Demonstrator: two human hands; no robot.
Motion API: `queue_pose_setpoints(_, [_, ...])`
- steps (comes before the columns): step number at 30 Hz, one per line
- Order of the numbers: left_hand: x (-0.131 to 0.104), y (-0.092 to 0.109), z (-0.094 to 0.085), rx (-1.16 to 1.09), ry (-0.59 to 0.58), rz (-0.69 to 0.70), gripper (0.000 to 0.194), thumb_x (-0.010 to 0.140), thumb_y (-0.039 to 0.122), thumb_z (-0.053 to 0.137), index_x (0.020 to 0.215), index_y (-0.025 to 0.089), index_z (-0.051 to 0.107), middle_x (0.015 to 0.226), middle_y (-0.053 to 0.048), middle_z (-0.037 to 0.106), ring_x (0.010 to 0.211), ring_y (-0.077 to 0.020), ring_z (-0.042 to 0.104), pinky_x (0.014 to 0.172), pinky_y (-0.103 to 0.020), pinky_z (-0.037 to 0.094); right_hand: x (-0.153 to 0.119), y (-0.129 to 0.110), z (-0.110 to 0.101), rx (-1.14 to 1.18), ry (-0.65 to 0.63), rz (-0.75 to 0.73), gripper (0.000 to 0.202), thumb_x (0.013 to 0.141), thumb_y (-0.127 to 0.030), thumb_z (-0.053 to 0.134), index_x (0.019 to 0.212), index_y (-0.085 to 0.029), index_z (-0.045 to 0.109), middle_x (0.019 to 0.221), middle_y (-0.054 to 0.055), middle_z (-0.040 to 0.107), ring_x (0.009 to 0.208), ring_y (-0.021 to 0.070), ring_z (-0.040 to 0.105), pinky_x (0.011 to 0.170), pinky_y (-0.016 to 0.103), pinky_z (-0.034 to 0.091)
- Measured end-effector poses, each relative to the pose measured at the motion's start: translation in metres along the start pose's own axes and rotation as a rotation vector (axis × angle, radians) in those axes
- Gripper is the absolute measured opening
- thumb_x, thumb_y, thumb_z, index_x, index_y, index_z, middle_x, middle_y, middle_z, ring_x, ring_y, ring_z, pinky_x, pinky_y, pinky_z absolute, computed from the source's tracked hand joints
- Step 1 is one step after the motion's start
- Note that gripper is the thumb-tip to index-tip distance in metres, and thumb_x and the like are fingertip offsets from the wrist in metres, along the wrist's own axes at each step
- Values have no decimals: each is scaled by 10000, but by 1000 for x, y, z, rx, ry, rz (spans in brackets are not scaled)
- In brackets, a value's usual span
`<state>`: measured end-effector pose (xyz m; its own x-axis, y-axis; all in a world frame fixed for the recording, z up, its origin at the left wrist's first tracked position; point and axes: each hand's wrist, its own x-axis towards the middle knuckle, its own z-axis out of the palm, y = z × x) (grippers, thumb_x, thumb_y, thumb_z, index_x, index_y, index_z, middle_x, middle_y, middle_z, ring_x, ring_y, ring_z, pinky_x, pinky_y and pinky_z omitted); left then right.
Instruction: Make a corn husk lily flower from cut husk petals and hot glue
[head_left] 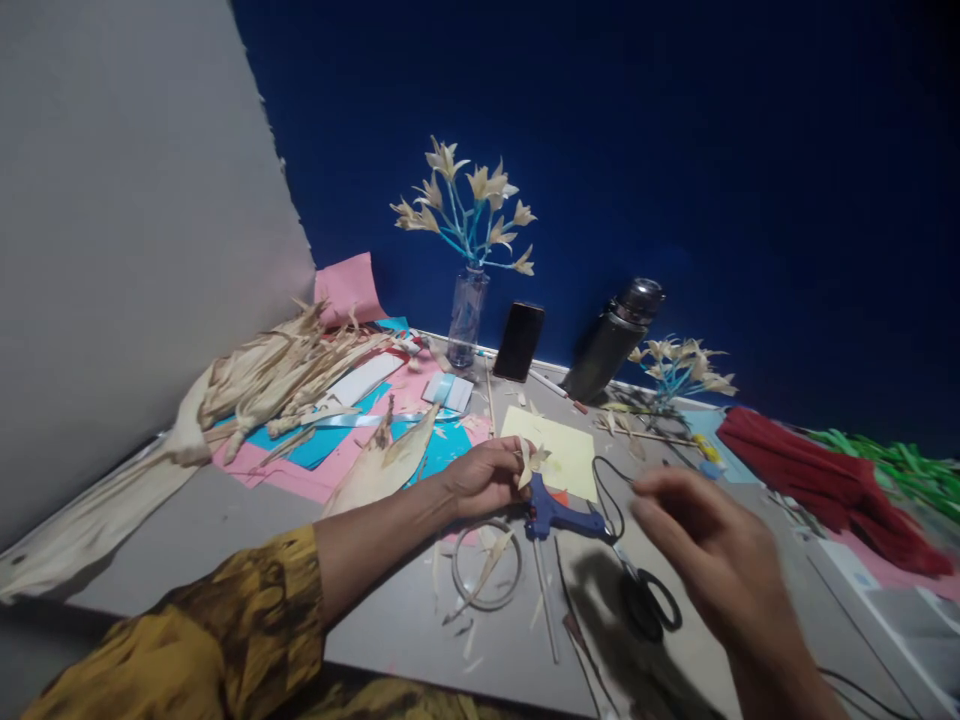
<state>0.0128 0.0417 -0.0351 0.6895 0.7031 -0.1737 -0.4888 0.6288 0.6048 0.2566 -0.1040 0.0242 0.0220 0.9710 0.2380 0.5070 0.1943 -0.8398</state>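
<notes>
My left hand (491,478) is closed, its fingertips pinching a small pale flower of dried husk (534,462). Directly below that flower is the nozzle end of a blue glue gun (559,518), which lies on the table with a glue stick (546,600) poking out of it. To the right, my right hand (709,550) hovers above the table, fingers loosely curled and the thumb a little apart; I see nothing in it. Black-handled scissors (651,600) lie beneath and left of it. A roll of tape or ring (487,605) sits below my left wrist.
Behind stand a glass vase (468,315) of husk flowers, a phone (519,342) and a leaning flask (615,340). Dried husks (262,375) pile up at left over pink and blue paper. Yellow paper (574,450), another flower bunch (686,368) and red cloth (817,480) lie rightward.
</notes>
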Motion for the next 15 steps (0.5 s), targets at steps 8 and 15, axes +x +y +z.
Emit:
queue_pose_setpoints(8, [-7,-1,10,63,-34,-31,221,607,-8,601,776,131,633,706,-41,608,621,-154,594,632,-303,510,91,-27,55,24,-216,37,297,747,-348,766,954,-211,605,648,-56,468,566,127,442,536,251,365])
queue_pose_setpoints(15, [-6,-1,7,52,-48,-54,207,639,2,649,805,126,632,755,-60,634,615,-137,589,580,-253,457,91,-20,66,251,-298,63,265,796,-377,736,884,-209,550,645,-68,432,568,113,412,546,246,342])
